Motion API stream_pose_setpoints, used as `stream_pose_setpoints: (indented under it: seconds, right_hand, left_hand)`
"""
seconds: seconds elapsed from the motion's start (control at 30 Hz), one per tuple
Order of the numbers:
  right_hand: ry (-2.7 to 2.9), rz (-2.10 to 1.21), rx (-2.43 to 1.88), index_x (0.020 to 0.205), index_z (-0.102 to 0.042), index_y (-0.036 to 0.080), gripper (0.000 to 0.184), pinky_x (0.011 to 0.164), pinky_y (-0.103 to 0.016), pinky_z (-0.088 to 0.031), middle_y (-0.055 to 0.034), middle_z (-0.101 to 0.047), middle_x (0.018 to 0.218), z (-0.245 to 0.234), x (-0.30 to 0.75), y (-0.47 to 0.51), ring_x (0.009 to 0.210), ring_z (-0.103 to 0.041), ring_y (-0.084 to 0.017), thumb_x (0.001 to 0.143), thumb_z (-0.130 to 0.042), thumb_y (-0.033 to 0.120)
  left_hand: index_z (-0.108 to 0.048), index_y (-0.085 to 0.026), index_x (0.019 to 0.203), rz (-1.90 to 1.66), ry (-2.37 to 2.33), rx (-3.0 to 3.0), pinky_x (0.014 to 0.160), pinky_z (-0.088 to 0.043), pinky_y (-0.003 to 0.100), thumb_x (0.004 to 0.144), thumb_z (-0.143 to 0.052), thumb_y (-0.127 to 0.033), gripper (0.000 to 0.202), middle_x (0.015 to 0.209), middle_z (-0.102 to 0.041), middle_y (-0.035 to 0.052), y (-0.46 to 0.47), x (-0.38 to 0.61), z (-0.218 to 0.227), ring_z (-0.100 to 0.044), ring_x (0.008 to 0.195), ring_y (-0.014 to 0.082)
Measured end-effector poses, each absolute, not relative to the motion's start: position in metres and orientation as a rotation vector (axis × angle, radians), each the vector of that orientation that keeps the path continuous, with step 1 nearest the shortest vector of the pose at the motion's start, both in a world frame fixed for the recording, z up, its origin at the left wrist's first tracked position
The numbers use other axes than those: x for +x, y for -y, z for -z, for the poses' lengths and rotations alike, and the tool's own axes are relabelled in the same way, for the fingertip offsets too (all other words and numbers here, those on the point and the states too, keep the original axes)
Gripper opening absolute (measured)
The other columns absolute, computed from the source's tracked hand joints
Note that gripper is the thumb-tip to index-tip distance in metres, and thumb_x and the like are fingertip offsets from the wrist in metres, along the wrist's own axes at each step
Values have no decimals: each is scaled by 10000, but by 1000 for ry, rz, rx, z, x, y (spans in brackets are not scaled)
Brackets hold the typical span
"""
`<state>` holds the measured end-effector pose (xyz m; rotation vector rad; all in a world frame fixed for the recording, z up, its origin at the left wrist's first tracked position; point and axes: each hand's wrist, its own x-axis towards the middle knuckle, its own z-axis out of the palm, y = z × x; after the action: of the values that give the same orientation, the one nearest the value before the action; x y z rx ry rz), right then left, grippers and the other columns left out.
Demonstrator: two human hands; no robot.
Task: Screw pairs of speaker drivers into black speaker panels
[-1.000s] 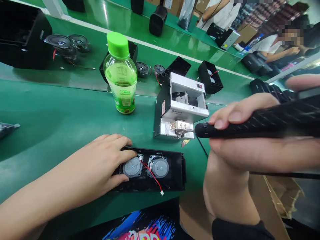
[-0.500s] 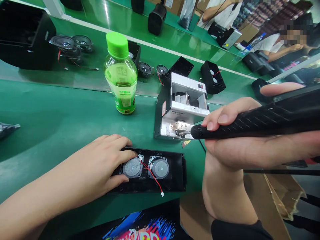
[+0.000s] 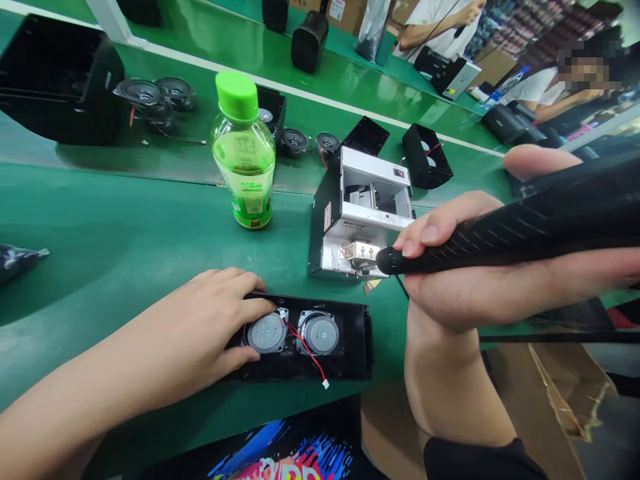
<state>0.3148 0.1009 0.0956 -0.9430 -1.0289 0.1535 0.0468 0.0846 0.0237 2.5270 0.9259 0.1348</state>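
My left hand (image 3: 200, 327) lies on the left end of a black speaker panel (image 3: 350, 347) at the near edge of the green table, fingers curled over its rim beside two round speaker drivers (image 3: 295, 332) joined by a red wire. My right hand (image 3: 480, 287) is wrapped round a black electric screwdriver (image 3: 505, 233). Its tip touches the front outlet of a small metal screw feeder box (image 3: 360, 213) just behind the panel.
A green-capped drink bottle (image 3: 243, 153) stands left of the feeder. Loose speaker drivers (image 3: 150, 97) and black housings (image 3: 425, 163) lie on the far belt, with a large black box (image 3: 55, 80) at far left. Other people sit at the back right. A cardboard box (image 3: 560, 393) is at my right.
My right hand has moved the screwdriver left, bringing its tip from beside the feeder up to its front outlet. My left hand has stayed on the panel.
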Motion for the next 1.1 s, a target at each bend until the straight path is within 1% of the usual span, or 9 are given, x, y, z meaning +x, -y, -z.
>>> stream_pose_setpoints:
  seconds: [0.1,0.17,0.3,0.4,0.6,0.7,0.8,0.97,1.1]
  right_hand:
    - [1044,-97,-898,957,-775,193,819,292,-275,-327,-70,-670,948,-97,314,-103,440,-573,-81,1194,-41,471]
    - [1072,-159,-897,946,-788,196,844,291,-273,-356,-77,-684,1094,-98,317,-103,447,-575,-60,1200,-37,485]
    - [1111,-214,-888,959,-783,214,843,271,-277,-359,4,-522,681,-98,324,-101,396,-562,-127,1185,-125,689]
    - [1125,-215,-872,980,-756,208,857,267,-279,-329,43,-457,517,-96,327,-103,342,-506,-147,1172,-106,734]
    - [1135,-288,-863,983,-739,227,891,313,-239,-360,30,-520,513,-93,324,-102,357,-527,-141,1168,10,673]
    - [1119,-256,-867,919,-689,230,837,283,-280,-355,39,-505,469,-93,324,-106,326,-507,-171,1136,-120,804]
    - [1130,-220,-850,995,-724,219,887,226,-306,-285,58,-483,435,-93,324,-111,280,-464,-187,1075,-185,919]
    - [1110,-160,-843,1040,-771,214,942,210,-280,-238,62,-455,425,-89,323,-115,264,-434,-167,1079,-141,914]
    - [1170,-323,-875,1109,-777,234,880,195,-292,-267,55,-534,455,-87,334,-106,269,-457,-194,1034,-285,959]
  left_hand:
    - [-823,-324,1249,-142,-916,2565,1063,-612,621,848,-909,-320,410,1407,-755,96,-84,47,-21,-737,1263,401]
    - [-820,-314,1261,-144,-920,2576,1066,-610,624,854,-914,-342,418,1420,-753,109,-84,47,-21,-729,1278,405]
    - [-816,-303,1272,-121,-915,2560,1064,-610,615,849,-929,-358,441,1391,-759,115,-84,48,-24,-731,1264,402]
    - [-817,-303,1252,-118,-920,2549,1072,-605,602,856,-931,-345,414,1384,-752,107,-83,48,-27,-724,1267,388]
    - [-827,-302,1230,-101,-923,2548,1054,-596,581,855,-948,-352,397,1352,-754,96,-83,49,-28,-730,1239,378]
    - [-828,-304,1237,-98,-925,2542,1059,-592,566,857,-948,-344,400,1351,-753,89,-82,49,-28,-731,1246,373]
    - [-828,-311,1245,-92,-930,2532,1074,-586,548,864,-945,-340,400,1364,-748,88,-83,49,-28,-727,1262,366]
    - [-835,-297,1234,-57,-936,2543,1091,-583,553,868,-936,-342,382,1369,-750,100,-83,51,-30,-727,1270,373]
    - [-842,-291,1238,-66,-940,2544,1091,-587,558,855,-951,-340,401,1379,-751,111,-84,51,-33,-728,1277,380]
